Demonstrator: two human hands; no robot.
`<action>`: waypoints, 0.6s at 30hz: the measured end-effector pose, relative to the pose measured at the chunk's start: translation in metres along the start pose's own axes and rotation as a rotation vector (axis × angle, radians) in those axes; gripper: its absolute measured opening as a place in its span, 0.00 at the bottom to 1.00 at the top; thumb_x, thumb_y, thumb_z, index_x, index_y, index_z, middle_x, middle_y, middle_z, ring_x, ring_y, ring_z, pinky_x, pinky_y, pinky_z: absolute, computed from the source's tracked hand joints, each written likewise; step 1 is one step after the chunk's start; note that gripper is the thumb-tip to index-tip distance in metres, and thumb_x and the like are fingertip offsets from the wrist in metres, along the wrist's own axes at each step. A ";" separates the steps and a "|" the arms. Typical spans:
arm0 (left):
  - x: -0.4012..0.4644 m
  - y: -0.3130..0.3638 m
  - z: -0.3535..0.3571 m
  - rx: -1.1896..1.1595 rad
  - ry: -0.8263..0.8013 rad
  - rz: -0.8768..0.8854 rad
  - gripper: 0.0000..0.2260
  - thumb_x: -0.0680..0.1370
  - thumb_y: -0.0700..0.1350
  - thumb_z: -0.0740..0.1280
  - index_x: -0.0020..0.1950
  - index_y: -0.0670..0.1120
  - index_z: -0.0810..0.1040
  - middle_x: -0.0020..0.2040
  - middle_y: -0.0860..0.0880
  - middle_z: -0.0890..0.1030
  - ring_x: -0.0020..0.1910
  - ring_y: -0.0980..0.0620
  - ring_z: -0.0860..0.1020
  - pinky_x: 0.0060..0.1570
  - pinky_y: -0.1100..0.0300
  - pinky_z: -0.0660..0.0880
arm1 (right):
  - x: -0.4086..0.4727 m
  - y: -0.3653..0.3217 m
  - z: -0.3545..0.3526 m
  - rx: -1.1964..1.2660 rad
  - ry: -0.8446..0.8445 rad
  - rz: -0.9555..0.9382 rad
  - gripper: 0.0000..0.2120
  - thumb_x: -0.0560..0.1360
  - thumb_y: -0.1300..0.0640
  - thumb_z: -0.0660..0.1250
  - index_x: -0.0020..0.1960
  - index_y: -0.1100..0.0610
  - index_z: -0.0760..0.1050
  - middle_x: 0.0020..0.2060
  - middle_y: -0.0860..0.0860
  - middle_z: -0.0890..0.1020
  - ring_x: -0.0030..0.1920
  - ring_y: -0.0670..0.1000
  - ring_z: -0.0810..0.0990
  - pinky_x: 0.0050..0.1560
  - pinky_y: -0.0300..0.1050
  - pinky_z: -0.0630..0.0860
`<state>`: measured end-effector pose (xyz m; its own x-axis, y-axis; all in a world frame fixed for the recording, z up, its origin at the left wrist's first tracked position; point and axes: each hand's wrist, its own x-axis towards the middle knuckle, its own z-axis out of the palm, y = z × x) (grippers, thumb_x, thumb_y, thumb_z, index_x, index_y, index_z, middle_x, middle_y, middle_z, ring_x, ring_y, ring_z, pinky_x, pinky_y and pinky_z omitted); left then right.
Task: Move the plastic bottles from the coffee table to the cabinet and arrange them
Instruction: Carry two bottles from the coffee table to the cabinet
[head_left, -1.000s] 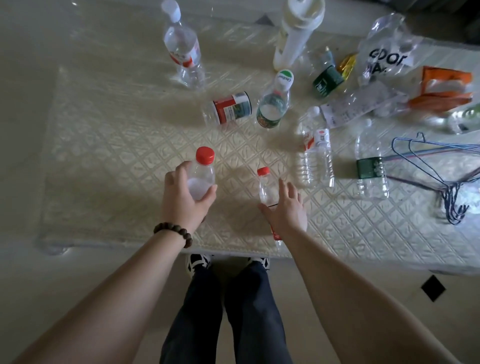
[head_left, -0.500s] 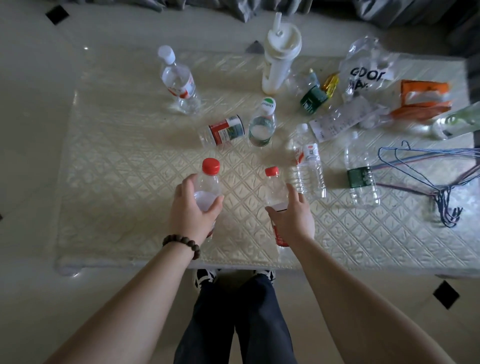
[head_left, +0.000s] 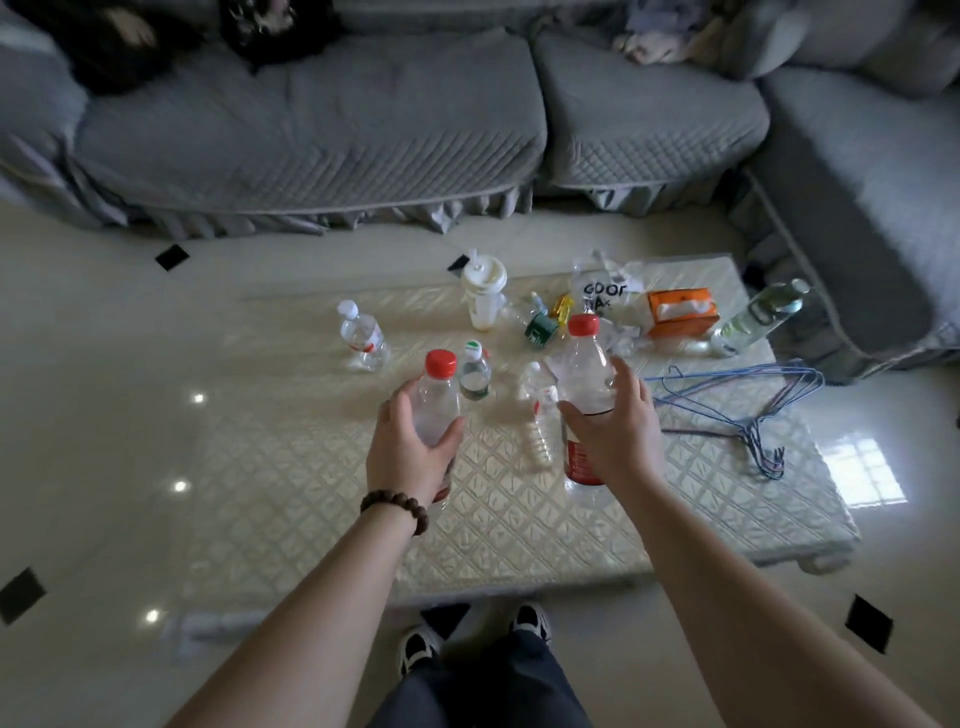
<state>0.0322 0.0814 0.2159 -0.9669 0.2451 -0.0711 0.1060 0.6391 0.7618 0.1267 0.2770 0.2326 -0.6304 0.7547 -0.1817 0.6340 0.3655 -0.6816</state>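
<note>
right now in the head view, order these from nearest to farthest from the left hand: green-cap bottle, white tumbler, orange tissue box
1. Green-cap bottle: just beyond the left hand, slightly to its right.
2. White tumbler: farther back, near the table's far edge.
3. Orange tissue box: far right of the table.

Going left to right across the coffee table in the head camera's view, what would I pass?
White-capped bottle → left hand with a red-capped bottle → green-labelled bottle → right hand with a taller red-capped bottle → orange tissue box → wire hangers.
</note>
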 end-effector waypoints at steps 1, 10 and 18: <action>-0.002 0.009 -0.003 -0.010 0.004 0.021 0.28 0.70 0.52 0.74 0.66 0.47 0.70 0.59 0.49 0.75 0.55 0.52 0.76 0.47 0.63 0.68 | -0.004 -0.004 -0.010 0.017 0.030 -0.001 0.37 0.69 0.44 0.72 0.72 0.46 0.59 0.67 0.51 0.70 0.63 0.55 0.72 0.53 0.51 0.72; -0.019 0.064 -0.011 -0.030 -0.118 0.208 0.31 0.71 0.55 0.72 0.70 0.46 0.66 0.63 0.48 0.74 0.60 0.51 0.74 0.51 0.63 0.68 | -0.046 -0.015 -0.055 0.140 0.235 0.012 0.38 0.69 0.45 0.73 0.72 0.46 0.58 0.67 0.52 0.71 0.63 0.54 0.72 0.57 0.53 0.74; -0.039 0.073 -0.004 -0.037 -0.249 0.385 0.28 0.70 0.54 0.74 0.64 0.45 0.69 0.60 0.46 0.75 0.59 0.46 0.74 0.55 0.56 0.72 | -0.103 0.010 -0.055 0.150 0.395 0.114 0.38 0.69 0.45 0.73 0.73 0.49 0.59 0.65 0.53 0.72 0.62 0.53 0.72 0.57 0.50 0.72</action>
<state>0.0771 0.1152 0.2769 -0.7731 0.6300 0.0729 0.4339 0.4417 0.7853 0.2227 0.2326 0.2835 -0.3221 0.9467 0.0036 0.5993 0.2068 -0.7734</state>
